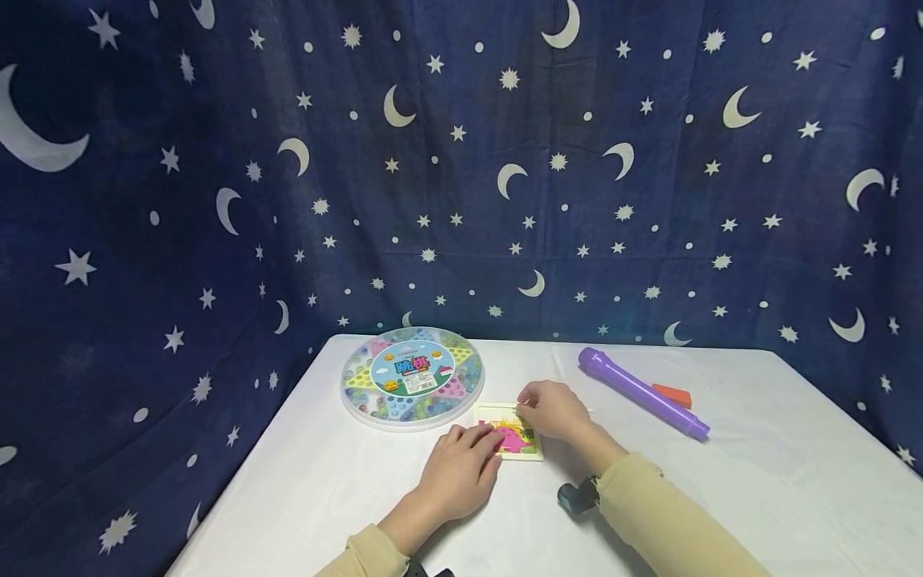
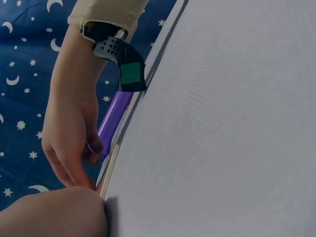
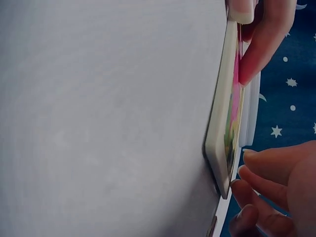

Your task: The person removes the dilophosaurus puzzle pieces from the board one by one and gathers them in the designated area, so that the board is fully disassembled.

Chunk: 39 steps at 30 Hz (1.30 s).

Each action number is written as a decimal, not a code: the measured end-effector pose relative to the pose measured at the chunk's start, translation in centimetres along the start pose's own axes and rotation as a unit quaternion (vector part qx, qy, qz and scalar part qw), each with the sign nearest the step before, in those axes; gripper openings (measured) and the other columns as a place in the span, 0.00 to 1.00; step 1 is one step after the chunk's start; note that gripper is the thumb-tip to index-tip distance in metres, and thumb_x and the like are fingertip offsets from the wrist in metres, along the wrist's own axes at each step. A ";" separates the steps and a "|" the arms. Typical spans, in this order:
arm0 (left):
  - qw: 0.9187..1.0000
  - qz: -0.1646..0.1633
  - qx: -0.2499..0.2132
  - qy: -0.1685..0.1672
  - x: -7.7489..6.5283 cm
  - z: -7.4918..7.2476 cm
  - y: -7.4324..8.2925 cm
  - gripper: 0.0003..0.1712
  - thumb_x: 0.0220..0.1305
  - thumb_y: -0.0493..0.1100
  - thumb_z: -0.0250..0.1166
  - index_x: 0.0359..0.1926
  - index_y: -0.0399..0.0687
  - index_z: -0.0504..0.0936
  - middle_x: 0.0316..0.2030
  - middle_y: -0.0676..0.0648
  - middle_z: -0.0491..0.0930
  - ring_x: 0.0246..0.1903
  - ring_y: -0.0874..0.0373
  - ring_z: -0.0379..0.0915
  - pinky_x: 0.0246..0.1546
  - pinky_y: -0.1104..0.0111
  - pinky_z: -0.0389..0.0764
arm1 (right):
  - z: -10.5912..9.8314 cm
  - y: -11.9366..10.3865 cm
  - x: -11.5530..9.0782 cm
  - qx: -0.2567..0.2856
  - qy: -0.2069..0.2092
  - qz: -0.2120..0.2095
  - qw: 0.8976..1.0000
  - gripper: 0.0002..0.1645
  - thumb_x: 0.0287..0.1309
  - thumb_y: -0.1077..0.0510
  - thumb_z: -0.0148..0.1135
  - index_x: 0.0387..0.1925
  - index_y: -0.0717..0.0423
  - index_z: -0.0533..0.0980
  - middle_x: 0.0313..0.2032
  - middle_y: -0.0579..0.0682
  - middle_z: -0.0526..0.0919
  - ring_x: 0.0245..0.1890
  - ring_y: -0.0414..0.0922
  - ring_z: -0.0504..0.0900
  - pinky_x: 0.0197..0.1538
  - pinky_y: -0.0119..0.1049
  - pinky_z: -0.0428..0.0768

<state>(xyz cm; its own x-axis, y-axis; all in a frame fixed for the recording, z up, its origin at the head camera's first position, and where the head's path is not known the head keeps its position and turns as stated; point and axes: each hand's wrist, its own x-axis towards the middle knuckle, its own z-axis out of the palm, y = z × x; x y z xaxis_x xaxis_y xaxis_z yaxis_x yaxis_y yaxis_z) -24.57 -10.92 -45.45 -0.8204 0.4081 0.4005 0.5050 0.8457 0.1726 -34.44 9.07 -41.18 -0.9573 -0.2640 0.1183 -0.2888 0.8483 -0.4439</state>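
Observation:
A small flat jigsaw puzzle (image 1: 513, 441) with a pale frame and a pink figure lies mid-table. My left hand (image 1: 457, 473) holds its near left corner, thumb at the edge and fingertips on the picture; the right wrist view shows this hand (image 3: 269, 47) by the puzzle's side (image 3: 219, 128). Over the far right corner, my right hand (image 1: 555, 410) has its fingertips close together. From the right wrist, the right hand's fingers (image 3: 269, 160) bend at the puzzle's edge; whether they pinch a piece is unclear. In the left wrist view the right hand (image 2: 69, 138) reaches down towards the puzzle (image 2: 109, 170).
A round Chinese checkers set (image 1: 469, 393) with marbles under its clear cover lies behind and left of the puzzle. To the right are a purple stick (image 1: 642, 393) and a red-orange block (image 1: 672, 395). A white cloth covers the table (image 1: 721, 497); a starry curtain (image 1: 476, 232) hangs behind.

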 end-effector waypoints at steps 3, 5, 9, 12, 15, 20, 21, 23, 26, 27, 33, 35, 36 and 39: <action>1.000 -0.001 -0.001 -0.002 0.0 0.0 0.0 0.24 0.76 0.52 0.55 0.68 0.54 0.78 0.64 0.47 0.77 0.55 0.52 0.71 0.56 0.55 0.73 | 0.1 -0.3 0.0 -0.009 -0.005 0.011 1.000 0.09 0.60 0.50 0.72 0.38 0.50 0.84 0.32 0.45 0.84 0.35 0.46 0.81 0.46 0.51 0.81; 1.000 -0.003 0.001 -0.004 0.0 0.0 0.0 0.24 0.77 0.52 0.55 0.68 0.54 0.78 0.64 0.47 0.77 0.56 0.52 0.71 0.56 0.55 0.73 | 0.1 -0.4 0.1 -0.015 -0.008 0.017 1.000 0.09 0.60 0.49 0.72 0.36 0.50 0.84 0.32 0.45 0.84 0.34 0.45 0.80 0.45 0.50 0.81; 1.000 -0.002 0.004 -0.002 0.0 0.1 0.1 0.24 0.77 0.52 0.55 0.68 0.54 0.78 0.64 0.48 0.77 0.56 0.52 0.71 0.56 0.56 0.73 | 0.0 -0.7 0.2 -0.027 -0.010 0.018 0.999 0.10 0.59 0.49 0.73 0.33 0.49 0.83 0.28 0.43 0.82 0.31 0.45 0.78 0.41 0.48 0.81; 1.000 -0.003 0.008 -0.002 0.1 0.1 0.1 0.24 0.77 0.52 0.54 0.68 0.54 0.78 0.64 0.48 0.77 0.56 0.52 0.71 0.56 0.56 0.73 | 0.0 -0.8 0.2 -0.035 -0.009 0.017 0.999 0.10 0.58 0.48 0.74 0.31 0.49 0.83 0.27 0.43 0.81 0.30 0.45 0.77 0.39 0.46 0.80; 1.000 -0.004 0.011 -0.002 0.0 0.1 0.1 0.24 0.77 0.52 0.54 0.68 0.54 0.78 0.64 0.48 0.77 0.56 0.52 0.71 0.56 0.56 0.73 | 0.0 -0.9 0.3 -0.043 -0.009 0.017 0.999 0.10 0.58 0.48 0.74 0.31 0.48 0.83 0.27 0.43 0.81 0.30 0.45 0.77 0.38 0.45 0.79; 1.000 -0.005 0.015 -0.004 0.0 0.0 0.1 0.24 0.77 0.52 0.55 0.68 0.55 0.78 0.64 0.48 0.77 0.56 0.52 0.71 0.56 0.56 0.73 | 0.0 -0.7 0.4 -0.051 -0.006 0.016 0.999 0.10 0.57 0.48 0.75 0.31 0.49 0.83 0.27 0.43 0.81 0.29 0.45 0.77 0.36 0.44 0.79; 1.000 -0.005 0.016 -0.005 0.0 0.0 0.1 0.24 0.77 0.52 0.55 0.68 0.55 0.78 0.64 0.48 0.77 0.56 0.52 0.71 0.56 0.56 0.73 | 0.0 -0.7 0.5 -0.051 -0.006 0.014 0.999 0.10 0.57 0.48 0.75 0.31 0.49 0.83 0.26 0.43 0.81 0.29 0.45 0.77 0.36 0.44 0.79; 1.000 -0.005 0.019 -0.006 0.0 0.1 0.1 0.24 0.77 0.52 0.55 0.68 0.55 0.78 0.64 0.49 0.77 0.56 0.52 0.71 0.56 0.56 0.73 | 0.0 -0.6 0.5 -0.052 -0.005 0.011 0.999 0.10 0.57 0.49 0.75 0.31 0.49 0.84 0.26 0.43 0.81 0.29 0.45 0.77 0.36 0.44 0.79; 1.000 -0.003 0.026 -0.010 0.0 0.0 0.2 0.24 0.77 0.53 0.54 0.69 0.55 0.77 0.64 0.49 0.77 0.56 0.52 0.71 0.56 0.56 0.73 | -0.1 -0.6 0.6 -0.055 -0.008 0.008 0.998 0.09 0.57 0.49 0.75 0.31 0.48 0.84 0.27 0.43 0.82 0.29 0.45 0.77 0.37 0.44 0.79; 0.999 -0.002 0.030 -0.012 0.0 0.0 0.2 0.24 0.77 0.53 0.54 0.69 0.55 0.77 0.64 0.49 0.77 0.56 0.52 0.71 0.56 0.56 0.73 | -0.1 -0.6 0.6 -0.056 -0.008 0.007 0.998 0.09 0.58 0.49 0.74 0.31 0.49 0.84 0.27 0.43 0.82 0.29 0.45 0.77 0.37 0.45 0.79; 0.998 0.010 0.059 -0.021 0.2 -0.2 0.3 0.25 0.78 0.53 0.53 0.70 0.55 0.76 0.64 0.49 0.77 0.57 0.52 0.71 0.56 0.57 0.73 | -0.4 -0.8 0.7 -0.060 -0.010 0.011 0.998 0.10 0.57 0.49 0.74 0.37 0.50 0.87 0.34 0.45 0.86 0.34 0.46 0.80 0.43 0.49 0.81; 0.998 0.011 0.063 -0.023 0.2 -0.3 0.4 0.25 0.78 0.53 0.53 0.70 0.54 0.76 0.64 0.49 0.77 0.57 0.52 0.71 0.56 0.57 0.73 | -0.4 -0.9 0.7 -0.057 -0.014 0.014 0.998 0.10 0.57 0.50 0.73 0.37 0.49 0.88 0.34 0.45 0.86 0.35 0.46 0.81 0.45 0.49 0.82; 0.998 0.010 0.063 -0.024 0.1 -0.3 0.4 0.25 0.78 0.53 0.53 0.70 0.54 0.76 0.64 0.49 0.77 0.57 0.52 0.71 0.56 0.57 0.73 | -0.3 -0.9 0.7 -0.054 -0.018 0.014 0.998 0.09 0.57 0.50 0.73 0.37 0.49 0.88 0.34 0.45 0.87 0.34 0.46 0.81 0.46 0.49 0.82; 0.998 0.009 0.060 -0.027 0.2 -0.3 0.5 0.25 0.78 0.53 0.53 0.70 0.54 0.76 0.64 0.49 0.77 0.57 0.52 0.71 0.56 0.57 0.73 | -0.4 -0.9 0.6 -0.049 -0.023 0.014 0.998 0.07 0.57 0.50 0.73 0.35 0.48 0.89 0.33 0.43 0.87 0.33 0.45 0.80 0.46 0.49 0.82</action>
<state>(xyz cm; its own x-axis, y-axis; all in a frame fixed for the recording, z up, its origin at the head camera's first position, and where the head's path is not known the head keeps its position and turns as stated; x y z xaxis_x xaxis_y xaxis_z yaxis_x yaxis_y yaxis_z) -24.37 -10.55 -45.01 -0.8265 0.4378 0.3538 0.4860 0.8722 0.0561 -34.73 8.32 -40.32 -0.9638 -0.2584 0.0651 -0.2643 0.8961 -0.3564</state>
